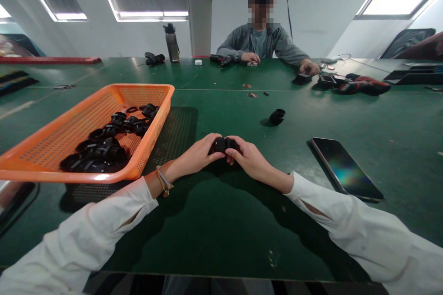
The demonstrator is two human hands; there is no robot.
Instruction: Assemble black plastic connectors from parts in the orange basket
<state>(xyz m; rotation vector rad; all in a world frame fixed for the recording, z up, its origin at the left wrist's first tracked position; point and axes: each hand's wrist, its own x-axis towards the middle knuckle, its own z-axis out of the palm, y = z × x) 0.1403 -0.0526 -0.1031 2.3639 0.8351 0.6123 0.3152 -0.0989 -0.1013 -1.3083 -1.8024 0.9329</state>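
Between my two hands, just above the green table [221, 235], is a black plastic pipe fitting [220, 144]. The fingers of my left hand [201, 151] wrap round its left end. My right hand [247, 156] grips the right end, thumb in front and fingers behind. A seam or gap shows near the fitting's middle; whether it is one part or two joined parts I cannot tell. Left of my hands, an orange basket [138, 166] holds several black fittings [107, 150] and rings. Beyond my right hand, a short black tube piece [277, 116] lies on the table.
A phone [342, 166] lies right of my right hand. Across the table sits a person [261, 41], one hand on a dark object [302, 78]. A bottle [172, 44], a white cap [198, 62] and a red-black tool [365, 85] are along the far side.
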